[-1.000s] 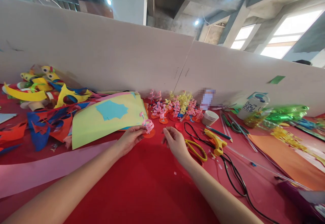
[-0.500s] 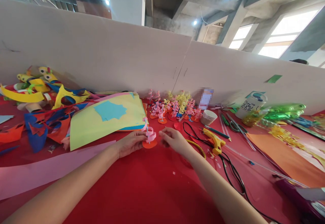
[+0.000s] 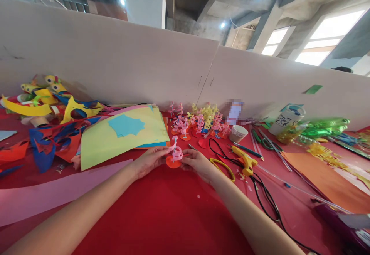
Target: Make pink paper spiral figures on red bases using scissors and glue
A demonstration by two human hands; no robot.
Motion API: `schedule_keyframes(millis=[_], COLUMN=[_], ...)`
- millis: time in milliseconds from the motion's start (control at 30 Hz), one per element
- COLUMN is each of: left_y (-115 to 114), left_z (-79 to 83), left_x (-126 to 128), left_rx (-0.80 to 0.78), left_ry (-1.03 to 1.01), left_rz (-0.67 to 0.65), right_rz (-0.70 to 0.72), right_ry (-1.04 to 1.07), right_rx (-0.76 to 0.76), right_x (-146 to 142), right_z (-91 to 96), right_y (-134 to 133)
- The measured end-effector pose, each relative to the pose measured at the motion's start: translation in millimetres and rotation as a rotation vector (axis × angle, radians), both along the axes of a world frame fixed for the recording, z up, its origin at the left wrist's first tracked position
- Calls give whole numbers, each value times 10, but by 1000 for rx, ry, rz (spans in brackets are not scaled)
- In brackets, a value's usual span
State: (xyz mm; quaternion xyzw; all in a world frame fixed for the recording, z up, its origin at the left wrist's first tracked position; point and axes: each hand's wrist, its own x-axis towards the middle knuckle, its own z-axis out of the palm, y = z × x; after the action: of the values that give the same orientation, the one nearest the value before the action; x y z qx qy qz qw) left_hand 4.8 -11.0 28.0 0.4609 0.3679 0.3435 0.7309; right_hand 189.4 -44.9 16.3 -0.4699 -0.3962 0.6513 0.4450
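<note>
A small pink paper spiral [image 3: 178,153] on an upright stem rises from a round orange base. My left hand [image 3: 150,161] holds it from the left, fingers closed at the stem and base. From the right, my right hand [image 3: 199,164] pinches the lower edge of the spiral and base, its exact fingertip contact partly hidden. Behind my hands stand several similar pink and yellow paper spirals [image 3: 199,123] on round bases.
Yellow paper sheets [image 3: 100,147] lie at the left beside a pink strip [image 3: 66,189]. To the right are a yellow glue gun [image 3: 245,161] with a black cord, scissors [image 3: 267,142], a white cup [image 3: 238,133] and orange paper [image 3: 323,176]. A pale board [image 3: 115,62] borders the back.
The pink spiral has shifted slightly right in my left hand. My right hand, apart from it before, has closed in and now touches it.
</note>
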Motion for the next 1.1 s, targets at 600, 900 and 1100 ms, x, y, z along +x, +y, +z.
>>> schedule_keyframes(millis=[600, 900, 1100], left_y=[-5, -46, -54], left_z=[20, 59, 72], left_x=[56, 72, 83], left_rx=[304, 250, 240], left_ry=[21, -114, -107], left_rz=[125, 133, 119], right_rz=[-76, -83, -87], right_ry=[-10, 14, 9], right_rx=[-72, -110, -119], right_x=[-24, -23, -34], right_z=[-49, -35, -25], right_y=[22, 18, 10])
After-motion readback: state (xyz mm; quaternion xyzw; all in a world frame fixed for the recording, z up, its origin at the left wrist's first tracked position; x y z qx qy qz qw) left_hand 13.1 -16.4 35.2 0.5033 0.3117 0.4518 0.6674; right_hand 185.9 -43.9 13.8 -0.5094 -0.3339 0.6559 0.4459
